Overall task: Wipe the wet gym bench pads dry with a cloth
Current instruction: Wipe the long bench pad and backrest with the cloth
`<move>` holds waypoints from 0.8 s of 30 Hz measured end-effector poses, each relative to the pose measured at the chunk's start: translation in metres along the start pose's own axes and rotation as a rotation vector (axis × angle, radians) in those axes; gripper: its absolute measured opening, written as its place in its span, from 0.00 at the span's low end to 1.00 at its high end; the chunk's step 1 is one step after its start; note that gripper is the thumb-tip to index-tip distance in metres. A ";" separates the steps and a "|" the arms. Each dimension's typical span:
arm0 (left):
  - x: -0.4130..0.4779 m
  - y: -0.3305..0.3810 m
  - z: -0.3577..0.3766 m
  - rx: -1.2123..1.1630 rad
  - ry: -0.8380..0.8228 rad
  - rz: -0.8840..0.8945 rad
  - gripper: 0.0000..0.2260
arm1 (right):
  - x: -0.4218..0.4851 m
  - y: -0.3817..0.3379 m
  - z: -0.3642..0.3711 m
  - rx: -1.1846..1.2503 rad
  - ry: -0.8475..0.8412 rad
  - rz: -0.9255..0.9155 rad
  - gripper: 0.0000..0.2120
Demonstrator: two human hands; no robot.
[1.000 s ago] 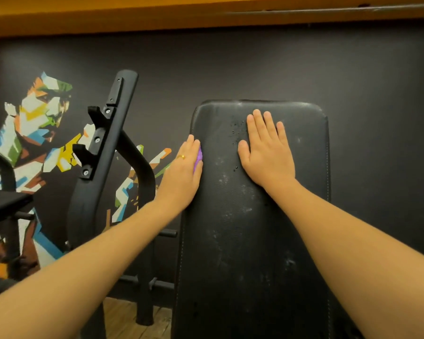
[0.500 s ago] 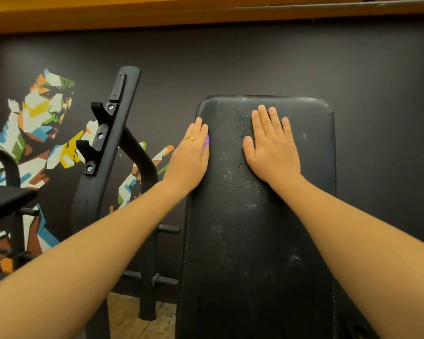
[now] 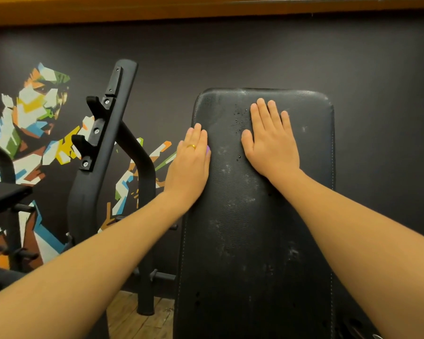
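Bench pad: we face the black bench pad (image 3: 255, 228), tilted up against the dark wall, and it is the only pad we see in full
Right grip: the right grip (image 3: 271, 143) lies flat on the upper part of the pad, fingers straight and close together, holding nothing that we can see
Left grip: the left grip (image 3: 190, 167) presses against the pad's left edge, fingers straight and not curled round anything, with a ring (image 3: 191, 146) on one finger
Cloth: we cannot make out a cloth; a small purple patch (image 3: 208, 149) shows at the thumb side of the left grip, touching the pad, and we cannot tell whether it is cloth or a painted nail
Water: droplets (image 3: 239, 118) bead just beside the right grip's forefinger near the top, one more sits beside its thumb, and a few dark spots lie low on the pad
Marks: pale streaks (image 3: 245, 199) run down the middle of the pad; we cannot say whether they are damp or wear
Done so far: little, by our judgement, since no stretch of the pad looks plainly wiped dry
Left to do: we judge nearly all of it, namely the beaded top, the middle, the lower part and any other pad out of view
Around: a black rack upright (image 3: 101, 148) stands to the left, a coloured mural (image 3: 34, 113) behind it, a wooden floor (image 3: 130, 319) below
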State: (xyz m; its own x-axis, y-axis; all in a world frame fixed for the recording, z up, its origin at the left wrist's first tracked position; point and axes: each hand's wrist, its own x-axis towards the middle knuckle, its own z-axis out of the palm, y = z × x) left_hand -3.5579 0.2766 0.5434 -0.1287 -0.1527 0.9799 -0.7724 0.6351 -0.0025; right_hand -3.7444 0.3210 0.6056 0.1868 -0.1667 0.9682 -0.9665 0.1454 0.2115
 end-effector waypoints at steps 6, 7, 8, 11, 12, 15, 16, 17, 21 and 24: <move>-0.037 0.001 0.006 -0.056 0.036 -0.020 0.24 | 0.000 0.000 0.000 -0.002 -0.001 0.000 0.31; -0.048 0.001 0.006 -0.061 0.024 -0.021 0.25 | 0.000 0.000 0.000 0.002 -0.006 0.004 0.31; -0.060 0.001 0.007 -0.070 0.009 -0.022 0.26 | -0.001 0.000 -0.001 0.003 -0.008 0.008 0.31; -0.092 -0.003 0.007 -0.071 -0.038 0.024 0.27 | -0.001 0.000 -0.002 0.003 -0.014 0.005 0.31; -0.096 -0.005 0.007 -0.054 -0.055 0.051 0.27 | 0.000 -0.001 -0.002 0.008 -0.017 0.006 0.31; -0.083 -0.010 0.004 -0.046 -0.069 0.058 0.26 | 0.000 -0.003 -0.001 0.004 -0.011 0.003 0.32; -0.072 -0.010 0.004 -0.060 -0.059 0.042 0.25 | 0.000 -0.002 -0.001 0.003 -0.011 0.002 0.32; -0.061 -0.009 0.004 -0.077 -0.048 0.022 0.25 | -0.001 -0.002 0.000 0.005 -0.010 0.002 0.31; -0.040 -0.005 0.004 -0.108 -0.015 -0.041 0.23 | -0.001 -0.002 0.000 0.010 -0.010 0.003 0.31; -0.057 -0.005 0.006 -0.120 -0.009 -0.042 0.23 | -0.001 -0.001 -0.002 0.012 -0.026 0.004 0.31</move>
State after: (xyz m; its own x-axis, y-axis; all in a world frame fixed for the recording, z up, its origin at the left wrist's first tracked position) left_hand -3.5506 0.2774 0.4864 -0.1040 -0.1872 0.9768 -0.6972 0.7141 0.0626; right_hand -3.7427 0.3231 0.6050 0.1788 -0.1911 0.9651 -0.9692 0.1347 0.2062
